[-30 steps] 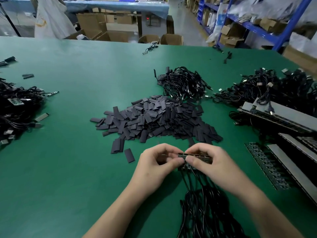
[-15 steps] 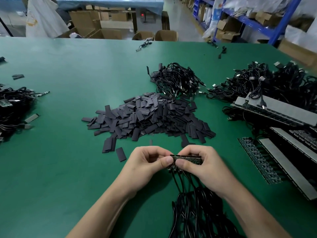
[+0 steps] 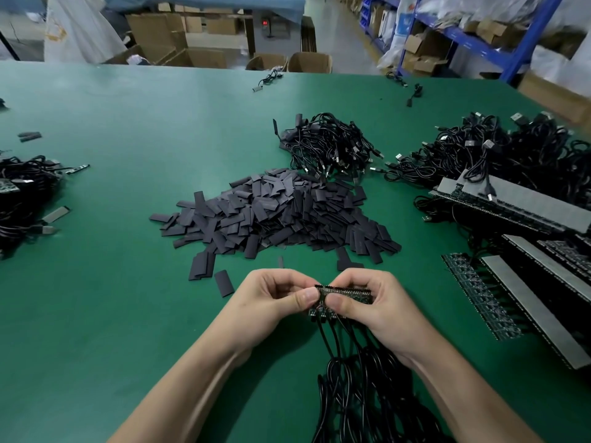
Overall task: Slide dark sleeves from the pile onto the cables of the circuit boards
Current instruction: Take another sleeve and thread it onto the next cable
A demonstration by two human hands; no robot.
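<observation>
A stack of small circuit boards (image 3: 347,293) is held edge-up between both hands, just above the green table (image 3: 128,314). My left hand (image 3: 271,302) pinches the stack's left end, thumb on the near face. My right hand (image 3: 380,311) grips the rest of the stack with curled fingers. Black cables (image 3: 358,388) hang from the boards toward me into a tangled bundle. The pile of flat dark sleeves (image 3: 281,212) lies just beyond my hands, with loose sleeves (image 3: 224,282) strewn at its near left edge.
Bundles of black USB cables lie behind the pile (image 3: 329,148) and at the far right (image 3: 527,155). Long panels of boards (image 3: 511,203) lie on the right. Another cable heap (image 3: 22,193) sits at the left edge. Cardboard boxes and blue shelving stand beyond the table.
Both hands keep the same hold on the board stack. A few boards at the stack's left end now sit lower than the rest. Only the camera view has shifted.
</observation>
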